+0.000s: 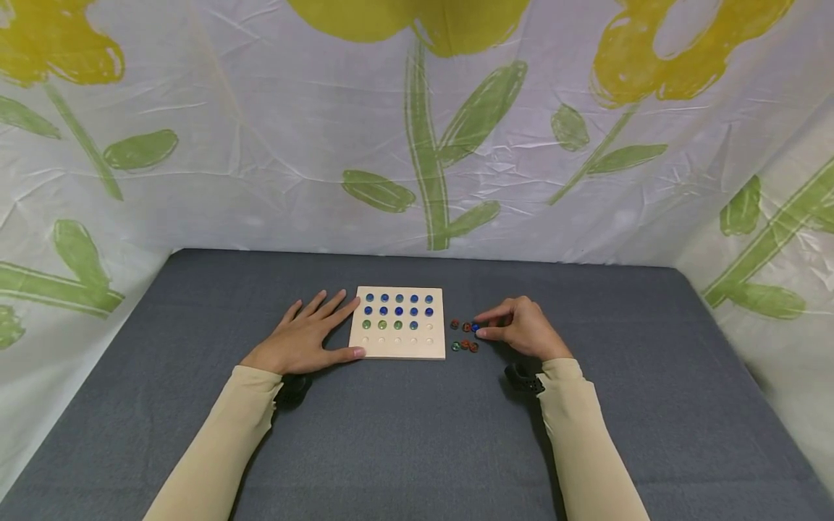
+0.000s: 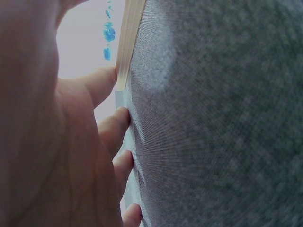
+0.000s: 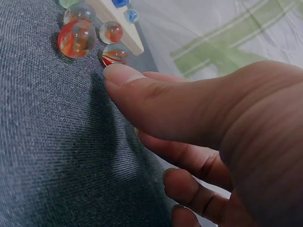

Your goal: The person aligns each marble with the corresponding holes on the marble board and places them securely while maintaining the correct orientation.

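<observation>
A pale wooden board with rows of small dimples lies flat on the table, its two far rows filled with blue marbles. In the third row sit three green marbles and a blue one. My left hand lies with fingers spread at the board's left side, thumb and index finger touching its edge. To the right of the board, my right hand pinches a blue marble between thumb and index finger. The thumb hides that marble in the right wrist view.
Several loose marbles lie between the board and the right hand, including reddish-orange swirled ones and a green one. Grey cloth covers the table. A white curtain printed with yellow flowers hangs behind and at the sides.
</observation>
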The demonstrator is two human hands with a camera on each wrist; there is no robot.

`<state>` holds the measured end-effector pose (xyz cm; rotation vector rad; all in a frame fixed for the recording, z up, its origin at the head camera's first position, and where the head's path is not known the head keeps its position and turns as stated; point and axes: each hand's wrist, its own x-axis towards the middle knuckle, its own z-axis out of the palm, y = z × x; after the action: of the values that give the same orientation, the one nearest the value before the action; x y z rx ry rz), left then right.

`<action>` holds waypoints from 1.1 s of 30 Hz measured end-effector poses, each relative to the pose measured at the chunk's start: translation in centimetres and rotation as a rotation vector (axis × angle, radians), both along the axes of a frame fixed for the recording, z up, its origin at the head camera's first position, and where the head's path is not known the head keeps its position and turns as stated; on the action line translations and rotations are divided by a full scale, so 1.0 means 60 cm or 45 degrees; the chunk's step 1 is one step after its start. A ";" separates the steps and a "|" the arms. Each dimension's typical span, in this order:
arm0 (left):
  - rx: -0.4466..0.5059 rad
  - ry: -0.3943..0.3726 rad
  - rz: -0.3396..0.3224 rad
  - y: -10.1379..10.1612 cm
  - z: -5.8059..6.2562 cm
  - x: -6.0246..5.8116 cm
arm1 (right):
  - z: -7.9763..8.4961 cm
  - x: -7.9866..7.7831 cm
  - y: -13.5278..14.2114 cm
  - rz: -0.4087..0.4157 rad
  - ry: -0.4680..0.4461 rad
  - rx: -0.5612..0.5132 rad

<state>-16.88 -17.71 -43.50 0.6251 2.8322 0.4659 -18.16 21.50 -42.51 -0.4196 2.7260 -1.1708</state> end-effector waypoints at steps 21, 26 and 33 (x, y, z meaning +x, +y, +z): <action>-0.005 0.010 -0.001 0.002 0.006 -0.002 | 0.001 -0.002 -0.011 -0.021 0.001 0.049; -0.008 0.005 -0.004 0.002 0.006 -0.001 | -0.001 0.000 -0.011 -0.025 -0.003 0.043; 0.003 -0.002 -0.003 0.001 0.006 0.001 | -0.004 0.001 -0.011 -0.028 0.016 0.033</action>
<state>-16.82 -17.63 -43.16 0.6280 2.8293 0.4690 -18.13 20.87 -42.74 -0.3960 2.7603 -1.1409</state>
